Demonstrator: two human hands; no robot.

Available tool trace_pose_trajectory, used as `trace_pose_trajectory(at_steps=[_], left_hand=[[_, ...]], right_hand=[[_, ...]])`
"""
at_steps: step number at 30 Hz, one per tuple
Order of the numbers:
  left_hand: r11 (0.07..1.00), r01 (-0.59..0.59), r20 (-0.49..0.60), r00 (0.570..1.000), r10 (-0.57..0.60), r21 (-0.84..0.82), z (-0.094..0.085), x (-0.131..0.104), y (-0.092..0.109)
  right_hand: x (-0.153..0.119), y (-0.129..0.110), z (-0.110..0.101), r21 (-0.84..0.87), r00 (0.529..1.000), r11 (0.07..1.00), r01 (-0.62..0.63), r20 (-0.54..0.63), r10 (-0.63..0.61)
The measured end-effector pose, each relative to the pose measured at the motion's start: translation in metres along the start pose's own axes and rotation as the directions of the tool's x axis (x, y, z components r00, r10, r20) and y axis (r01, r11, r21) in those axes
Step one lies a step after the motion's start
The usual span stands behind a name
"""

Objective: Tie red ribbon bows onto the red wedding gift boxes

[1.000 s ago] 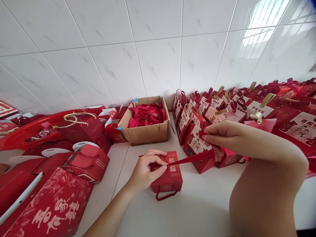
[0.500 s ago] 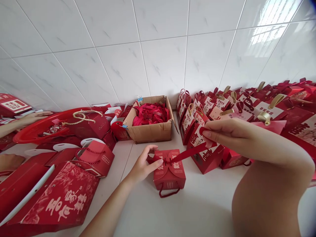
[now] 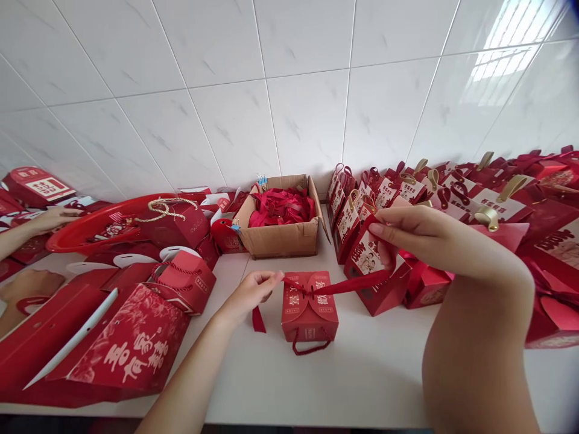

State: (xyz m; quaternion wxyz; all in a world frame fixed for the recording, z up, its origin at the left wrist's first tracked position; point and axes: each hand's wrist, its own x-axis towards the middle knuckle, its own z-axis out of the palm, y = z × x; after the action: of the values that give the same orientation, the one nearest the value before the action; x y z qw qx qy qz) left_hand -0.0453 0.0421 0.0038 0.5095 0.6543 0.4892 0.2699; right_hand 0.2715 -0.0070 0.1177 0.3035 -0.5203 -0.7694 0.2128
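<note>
A small red gift box (image 3: pixel 310 322) with pale characters sits on the white table, its twisted cord handle drooping at the front. Through the slots in its lid runs a red ribbon (image 3: pixel 348 284). Left of the box, my left hand (image 3: pixel 253 292) pinches one side of the ribbon, and a tail of it dangles below the fingers. My right hand (image 3: pixel 402 232) is raised to the right, thumb and fingers closed on the other side. Between box and right hand the ribbon stretches in a slightly sagging band.
Behind the box stands a cardboard carton (image 3: pixel 283 241) full of red ribbons. Many finished-looking red gift boxes (image 3: pixel 371 256) crowd the right. Larger red bags (image 3: pixel 131 349) and a red basin (image 3: pixel 67 237) fill the left, where another person's hands (image 3: pixel 34 286) show. White tiles (image 3: pixel 307 114) back everything.
My left hand has moved off the box's lid to its left and now pinches the ribbon, with its tail showing. My right hand still holds the other side. The view has shifted slightly.
</note>
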Motion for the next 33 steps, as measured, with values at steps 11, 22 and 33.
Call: trace_pose_trajectory(at_steps=[11, 22, 33], left_hand=[[0.984, -0.069, -0.109, 0.990, 0.088, 0.162, -0.008, 0.006, -0.005], [0.951, -0.129, 0.014, 0.991, 0.131, 0.281, -0.020, 0.000, -0.005], [0.909, -0.151, 0.134, 0.985, 0.107, 0.389, -0.042, -0.019, 0.021]], right_hand=[[-0.003, 0.007, -0.001, -0.031, 0.970, 0.998, -0.062, 0.234, 0.068], [0.003, 0.003, 0.002, -0.023, 0.995, 0.999, -0.031, 0.090, 0.033], [0.011, -0.016, 0.013, 0.259, 0.935, 0.960, 0.108, -0.354, -0.010]])
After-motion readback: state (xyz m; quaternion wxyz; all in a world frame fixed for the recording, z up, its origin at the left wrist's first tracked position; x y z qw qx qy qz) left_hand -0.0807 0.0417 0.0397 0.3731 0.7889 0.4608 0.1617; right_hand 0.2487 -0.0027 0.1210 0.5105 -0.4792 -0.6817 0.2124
